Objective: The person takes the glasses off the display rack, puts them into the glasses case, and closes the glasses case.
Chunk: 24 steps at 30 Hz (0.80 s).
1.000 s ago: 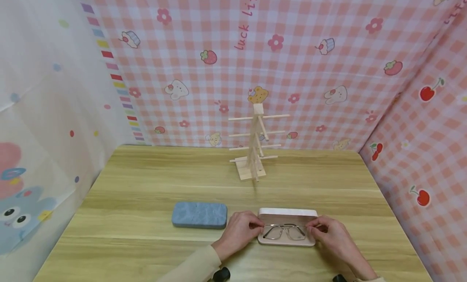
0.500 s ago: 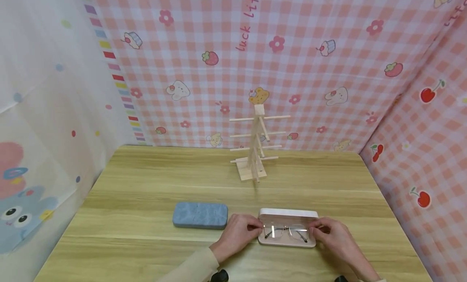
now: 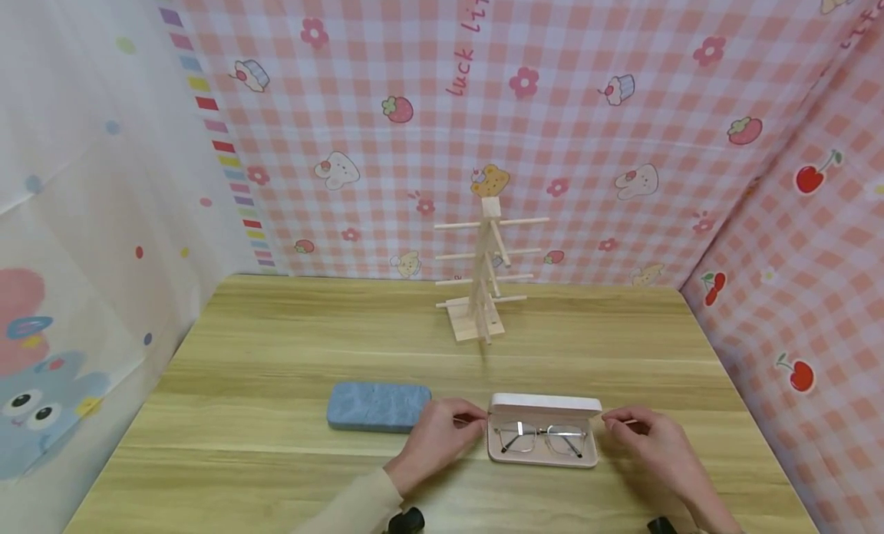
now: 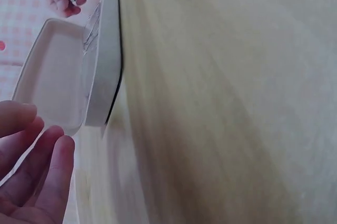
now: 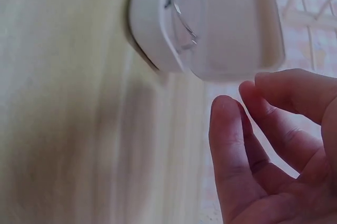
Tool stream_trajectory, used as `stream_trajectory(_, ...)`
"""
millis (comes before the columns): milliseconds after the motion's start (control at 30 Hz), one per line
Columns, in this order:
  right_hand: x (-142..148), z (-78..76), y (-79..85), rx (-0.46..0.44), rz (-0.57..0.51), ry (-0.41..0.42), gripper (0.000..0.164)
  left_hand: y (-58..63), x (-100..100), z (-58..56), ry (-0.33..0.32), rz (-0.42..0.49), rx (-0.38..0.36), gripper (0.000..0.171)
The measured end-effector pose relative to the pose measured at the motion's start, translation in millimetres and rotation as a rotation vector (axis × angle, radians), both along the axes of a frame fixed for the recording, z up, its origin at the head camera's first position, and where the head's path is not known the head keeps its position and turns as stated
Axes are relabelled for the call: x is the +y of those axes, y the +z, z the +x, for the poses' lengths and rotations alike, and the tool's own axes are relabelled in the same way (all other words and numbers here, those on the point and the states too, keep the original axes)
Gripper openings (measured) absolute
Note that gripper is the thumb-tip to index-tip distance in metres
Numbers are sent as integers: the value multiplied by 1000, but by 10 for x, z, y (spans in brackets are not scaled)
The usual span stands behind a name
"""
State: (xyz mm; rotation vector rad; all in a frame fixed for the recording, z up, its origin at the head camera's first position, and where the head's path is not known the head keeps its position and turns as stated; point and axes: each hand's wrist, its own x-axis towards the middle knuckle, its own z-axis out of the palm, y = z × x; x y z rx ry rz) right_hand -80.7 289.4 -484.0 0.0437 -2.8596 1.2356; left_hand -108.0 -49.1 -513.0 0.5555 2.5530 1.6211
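A pale pink glasses case [image 3: 545, 402] stands with its lid raised at the front of the table. Inside its lower shell lies a pair of thin metal-framed eyeglasses [image 3: 521, 440], temples folded. My left hand [image 3: 442, 438] is at the left end of the case. In the left wrist view, the fingertips [image 4: 63, 148] lie by the end of the lid, loosely bent with nothing held; whether they touch it I cannot tell. At the case's right end is my right hand [image 3: 652, 442], its fingertips [image 5: 225, 105] near the lid's corner and apart, holding nothing.
A blue glasses case [image 3: 378, 406], closed, lies left of the pale one, just beside my left hand. Farther back stands a wooden rack [image 3: 483, 277] with several thin pegs. Patterned cloths [image 3: 428, 135] hang behind the table [image 3: 297, 342] and at both sides.
The eyeglasses, earlier pinched at both ends, have been lowered into the case and let go. My hands have drawn apart, the left leftward and the right rightward.
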Motion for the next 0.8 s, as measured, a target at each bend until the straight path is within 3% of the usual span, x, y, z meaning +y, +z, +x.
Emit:
stream_trajectory(367, 74, -71, 78, -19, -210, -71, 34, 34, 2, -107, 60, 75, -25, 28)
stream_trajectory(567, 0, -114, 54, -35, -256, 19, 40, 41, 75, -141, 30, 29, -66, 43)
stream_trajectory(800, -82, -127, 13, -144, -299, 98, 44, 70, 159, -171, -2, -24, -121, 50)
